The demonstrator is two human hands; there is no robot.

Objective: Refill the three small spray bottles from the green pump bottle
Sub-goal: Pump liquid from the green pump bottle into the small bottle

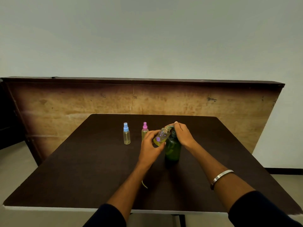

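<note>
My left hand is gripping 1 tilted open spray bottle while my right hand is curling over the green pump bottle's pump head.

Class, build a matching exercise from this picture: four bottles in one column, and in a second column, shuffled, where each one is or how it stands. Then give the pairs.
Column one:
1. blue-capped spray bottle
2. pink-capped spray bottle
3. uncapped small bottle
4. green pump bottle

Column two:
A. under the right hand, upright on the table
B. tilted, held in the left hand
C. upright, farthest left
D. upright, just behind the left hand

Pairs: 1-C, 2-D, 3-B, 4-A
</note>
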